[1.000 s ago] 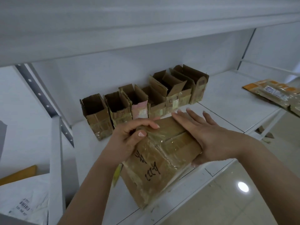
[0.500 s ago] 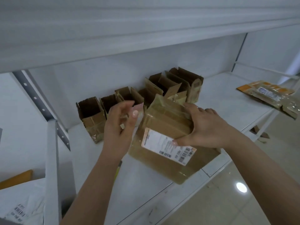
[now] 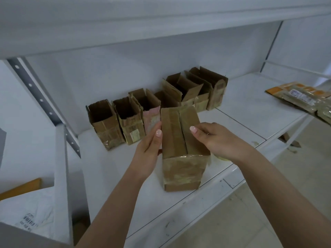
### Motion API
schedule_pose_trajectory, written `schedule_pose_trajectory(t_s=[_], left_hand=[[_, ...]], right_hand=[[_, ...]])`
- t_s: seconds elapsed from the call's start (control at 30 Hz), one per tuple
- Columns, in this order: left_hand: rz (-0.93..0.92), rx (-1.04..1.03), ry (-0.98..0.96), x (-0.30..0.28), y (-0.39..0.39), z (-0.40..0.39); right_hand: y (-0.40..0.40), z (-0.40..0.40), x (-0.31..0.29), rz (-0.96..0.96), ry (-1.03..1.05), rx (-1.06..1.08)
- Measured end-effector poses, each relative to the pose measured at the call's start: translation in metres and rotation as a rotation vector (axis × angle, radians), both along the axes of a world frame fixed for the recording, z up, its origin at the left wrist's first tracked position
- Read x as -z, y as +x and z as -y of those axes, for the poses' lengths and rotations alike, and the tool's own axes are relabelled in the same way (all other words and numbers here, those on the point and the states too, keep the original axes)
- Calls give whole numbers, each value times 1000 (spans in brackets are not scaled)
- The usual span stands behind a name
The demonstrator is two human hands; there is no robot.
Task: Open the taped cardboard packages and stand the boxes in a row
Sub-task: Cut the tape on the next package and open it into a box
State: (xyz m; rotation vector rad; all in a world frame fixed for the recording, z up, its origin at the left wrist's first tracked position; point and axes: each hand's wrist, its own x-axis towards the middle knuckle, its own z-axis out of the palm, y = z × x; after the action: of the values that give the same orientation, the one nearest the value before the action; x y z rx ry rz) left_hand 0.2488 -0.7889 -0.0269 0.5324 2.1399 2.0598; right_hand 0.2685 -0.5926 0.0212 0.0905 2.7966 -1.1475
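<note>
A taped brown cardboard package (image 3: 180,147) stands upright on the white shelf (image 3: 111,169), its closed top flaps facing me with a seam down the middle. My left hand (image 3: 149,153) lies flat against its left side, thumb up along the edge. My right hand (image 3: 213,138) rests on the right top flap with fingers curled, the thumb tip pressing near the seam. Behind it, several opened cardboard boxes (image 3: 129,120) stand in a row along the back wall, flaps up.
Flat taped packets (image 3: 300,97) lie at the shelf's right end. A perforated metal upright (image 3: 41,101) and white post stand at the left. A white mailer bag (image 3: 26,210) lies lower left. An upper shelf hangs overhead. Tiled floor lies below right.
The package was turned from lying tilted with its label showing to standing upright on the shelf. My left hand moved onto its side, my right onto its top.
</note>
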Motion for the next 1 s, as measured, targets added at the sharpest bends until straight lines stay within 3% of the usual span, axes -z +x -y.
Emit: schedule_pose_trajectory(t_s=[0.2, 0.3, 0.43, 0.67, 1.0], left_hand=[[-10, 96, 17, 3, -1, 5], [-16, 45, -58, 16, 5, 4], [-106, -76, -144, 30, 15, 0], [-157, -110, -45, 52, 21, 4], [-235, -223, -84, 56, 24, -7]], right_hand=[[8, 4, 31, -85, -107, 45], [14, 1, 44, -164, -207, 36], [21, -1, 57, -321, -191, 10], [27, -4, 75, -512, -238, -47], [33, 14, 95, -543, -357, 181]])
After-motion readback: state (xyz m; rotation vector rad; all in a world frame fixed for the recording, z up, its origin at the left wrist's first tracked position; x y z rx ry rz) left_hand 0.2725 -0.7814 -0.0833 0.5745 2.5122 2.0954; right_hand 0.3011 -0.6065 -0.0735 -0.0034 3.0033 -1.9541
